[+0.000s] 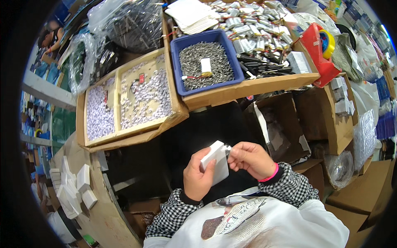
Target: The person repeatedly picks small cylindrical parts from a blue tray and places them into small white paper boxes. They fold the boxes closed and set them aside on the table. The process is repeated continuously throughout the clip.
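Note:
Over my lap, my left hand grips a flat white box, its fingers behind and its thumb across the front. The box is tilted, with one end toward the right. There, my right hand pinches a small shiny piece against the box's upper right edge. Its fingertips partly hide this piece, so its kind does not show. A pink band circles my right wrist, and both forearms are in black-and-white checked sleeves.
Ahead stand a wooden tray of tiny pale parts, a blue bin of small metal parts with a battery cell on top, and a carton of silvery cells. A red tape dispenser is right; white boxes lie left.

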`<state>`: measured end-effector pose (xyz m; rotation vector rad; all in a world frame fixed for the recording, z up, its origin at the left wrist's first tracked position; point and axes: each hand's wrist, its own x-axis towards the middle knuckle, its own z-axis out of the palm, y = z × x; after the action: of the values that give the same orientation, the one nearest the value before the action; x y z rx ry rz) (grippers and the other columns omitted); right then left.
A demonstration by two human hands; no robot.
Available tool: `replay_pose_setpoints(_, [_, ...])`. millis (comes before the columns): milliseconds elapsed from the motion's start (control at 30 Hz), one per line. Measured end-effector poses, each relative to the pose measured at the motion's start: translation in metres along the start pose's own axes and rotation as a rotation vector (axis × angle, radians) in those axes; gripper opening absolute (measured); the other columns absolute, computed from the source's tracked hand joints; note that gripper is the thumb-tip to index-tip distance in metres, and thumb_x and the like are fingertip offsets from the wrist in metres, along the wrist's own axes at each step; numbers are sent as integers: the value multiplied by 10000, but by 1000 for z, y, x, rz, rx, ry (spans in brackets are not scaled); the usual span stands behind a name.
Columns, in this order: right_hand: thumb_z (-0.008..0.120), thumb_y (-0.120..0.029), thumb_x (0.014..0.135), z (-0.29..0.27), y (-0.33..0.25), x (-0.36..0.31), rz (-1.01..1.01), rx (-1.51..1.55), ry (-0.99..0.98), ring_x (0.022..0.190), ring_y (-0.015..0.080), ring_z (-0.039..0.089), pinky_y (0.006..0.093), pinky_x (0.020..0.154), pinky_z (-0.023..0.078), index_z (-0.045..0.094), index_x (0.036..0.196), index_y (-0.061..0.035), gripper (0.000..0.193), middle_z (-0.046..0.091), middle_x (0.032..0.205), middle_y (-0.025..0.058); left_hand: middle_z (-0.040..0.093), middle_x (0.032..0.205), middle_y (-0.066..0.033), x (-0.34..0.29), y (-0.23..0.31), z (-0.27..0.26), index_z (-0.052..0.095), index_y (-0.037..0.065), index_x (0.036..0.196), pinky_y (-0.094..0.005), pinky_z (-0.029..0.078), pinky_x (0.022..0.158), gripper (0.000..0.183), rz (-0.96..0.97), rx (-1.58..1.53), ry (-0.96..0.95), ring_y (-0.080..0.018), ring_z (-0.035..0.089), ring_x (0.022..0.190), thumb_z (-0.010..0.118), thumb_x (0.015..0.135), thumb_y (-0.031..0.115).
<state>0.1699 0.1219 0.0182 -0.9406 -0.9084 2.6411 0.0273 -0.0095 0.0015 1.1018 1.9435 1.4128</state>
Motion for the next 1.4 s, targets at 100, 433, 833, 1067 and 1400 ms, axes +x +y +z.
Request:
replay_pose_setpoints(100, [611,-241,914,16,10,9,9,-31,-23,739,94,609,213,682,498,620,966,-25,223,653,869,45,643,970,-140,-1,5,-2,525,62,1181,-281,498,614,354,71,58,24,-200,637,736,635,845,59])
replay_pose_setpoints(433, [631,-253,899,27,7,15,21,-100,-11,718,94,606,212,673,496,640,941,-4,252,668,850,60,602,1088,-178,-5,11,-9,484,51,1224,-327,519,719,413,10,-99,6,-292,647,887,598,827,29])
replay_pose_setpoints(833, [692,-319,848,24,-10,16,191,-417,51,568,99,606,201,529,504,668,892,15,338,647,709,58,583,1181,-177,-5,12,-14,508,46,1213,-276,522,656,402,21,39,-129,-255,651,909,573,822,-21])
replay_pose_setpoints(1067, [724,-449,737,2,26,20,-327,-1528,148,664,250,653,323,649,518,664,871,-51,424,665,734,106,587,1155,-191,-1,-1,-17,522,29,1129,-338,494,854,365,181,-71,-120,-298,610,1007,631,783,-6])
replay_pose_setpoints(1400, [674,-291,831,-9,14,34,-373,-1062,-130,864,305,661,339,751,516,503,1278,-50,536,663,984,176,436,1304,-188,28,-4,-16,474,50,1154,-369,439,927,448,94,-5,-124,-295,504,1123,694,763,37])
